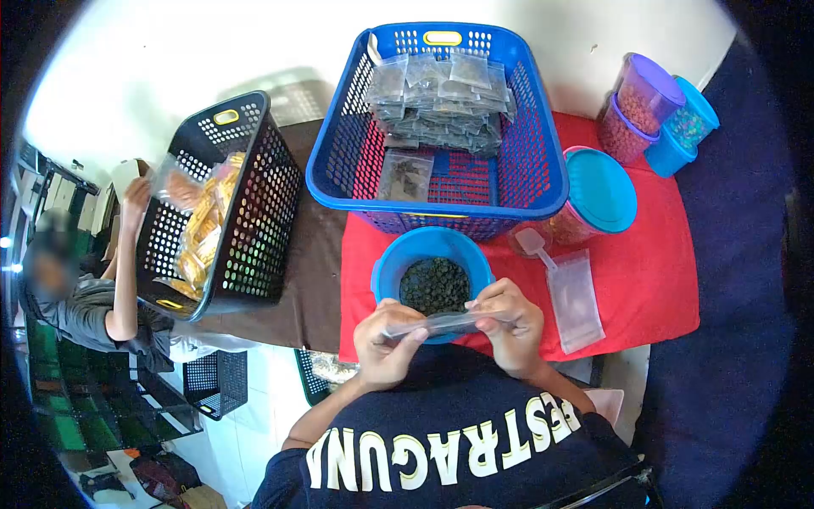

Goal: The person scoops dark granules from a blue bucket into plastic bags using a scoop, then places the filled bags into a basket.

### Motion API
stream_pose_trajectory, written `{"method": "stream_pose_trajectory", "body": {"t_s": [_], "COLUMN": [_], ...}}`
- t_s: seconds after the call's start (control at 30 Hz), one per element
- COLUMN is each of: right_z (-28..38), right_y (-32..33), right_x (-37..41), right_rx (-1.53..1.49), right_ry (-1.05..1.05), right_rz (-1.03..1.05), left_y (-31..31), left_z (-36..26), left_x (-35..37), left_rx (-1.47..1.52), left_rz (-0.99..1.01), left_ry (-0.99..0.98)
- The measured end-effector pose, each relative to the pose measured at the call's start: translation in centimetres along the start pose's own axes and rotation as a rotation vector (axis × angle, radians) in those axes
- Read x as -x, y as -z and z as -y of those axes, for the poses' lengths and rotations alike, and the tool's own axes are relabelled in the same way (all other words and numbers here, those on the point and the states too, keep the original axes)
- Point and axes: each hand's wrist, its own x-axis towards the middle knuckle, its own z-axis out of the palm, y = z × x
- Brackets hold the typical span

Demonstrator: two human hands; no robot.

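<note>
Between my two hands a clear plastic bag (445, 323) is stretched flat along its edge. My left hand (388, 346) pinches one end of it, and my right hand (511, 327) pinches the other. Just beyond the bag stands a round blue tub (388, 263) holding dark green, crumbly pieces (434, 284). What the held bag contains, if anything, I cannot make out. To the right of my right hand lies a stack of flat clear bags (577, 305), with a small clear scoop (535, 246) at its top end.
Behind the tub, a big blue basket (326, 170) holds many filled packets (441, 93). A black basket (284, 212) with yellowish packs stands left, a person (110, 297) reaching into it. Lidded containers (604, 191) and stacked tubs (636, 114) sit right on the red cloth (653, 254).
</note>
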Motion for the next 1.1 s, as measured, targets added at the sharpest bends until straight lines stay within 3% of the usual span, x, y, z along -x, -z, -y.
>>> {"method": "stream_pose_trajectory", "body": {"t_s": [0.03,0.1,0.17,0.2,0.23,0.3,0.33,0.4,0.43,0.47,0.53,0.63,0.67,0.7,0.77,0.9,1.03,1.1], "right_z": [-0.5,-1.3,-1.7,-1.5,-0.7,-1.1,-1.4,-2.5,-4.9,-5.0,-3.3,-4.5,-3.6,-3.9,-4.9,-5.4,-2.6,-0.4], "right_y": [1.1,1.4,0.4,-0.1,-0.1,-0.3,0.1,2.2,3.8,5.5,10.8,12.9,11.8,12.7,15.8,15.6,18.4,17.7], "right_x": [0.2,-0.1,-0.4,0.6,1.1,0.9,1.1,2.6,4.8,5.6,4.0,5.3,6.4,6.8,7.6,8.1,5.1,2.6], "right_rx": [-0.058,-0.115,-0.253,-0.266,-0.077,-0.061,-0.057,-0.178,-0.378,-0.724,-0.890,-0.756,-0.541,-0.541,-0.543,-0.311,-0.191,-0.106], "right_ry": [-0.056,-0.096,-0.014,-0.115,-0.267,-0.607,-0.593,-0.602,-0.432,-0.391,-0.344,-0.405,-0.569,-0.566,-0.577,-0.584,-0.435,-0.365], "right_rz": [0.050,0.104,0.138,0.234,0.323,0.519,0.522,0.267,-0.061,-0.421,-0.784,-0.838,-0.751,-0.755,-1.034,-0.924,-1.006,-0.765], "left_y": [0.0,0.9,2.6,2.0,1.8,1.1,1.1,1.4,1.5,1.8,3.2,4.3,4.8,5.0,5.0,6.1,6.5,6.6], "left_z": [-0.3,0.0,-0.1,-1.0,-0.9,-0.6,-0.1,0.2,0.9,1.5,3.9,4.9,5.7,6.2,6.0,6.5,8.4,9.4], "left_x": [-0.2,-0.5,-1.8,-2.3,-2.1,-2.5,-2.9,-3.5,-3.5,-3.0,-1.1,0.7,1.4,1.6,1.3,1.1,1.9,2.3], "left_rx": [0.126,0.442,0.445,0.386,0.414,0.627,0.561,0.465,0.397,0.319,0.322,0.270,0.267,0.264,0.271,0.121,0.093,0.081], "left_rz": [-0.027,-0.447,-0.272,-0.163,-0.132,-0.254,-0.260,-0.091,-0.045,-0.059,-0.079,-0.141,-0.194,-0.245,-0.297,-0.289,-0.291,-0.285], "left_ry": [0.039,0.314,0.259,0.212,0.242,0.265,0.356,0.348,0.339,0.414,0.468,0.554,0.558,0.563,0.562,0.525,0.549,0.540]}}
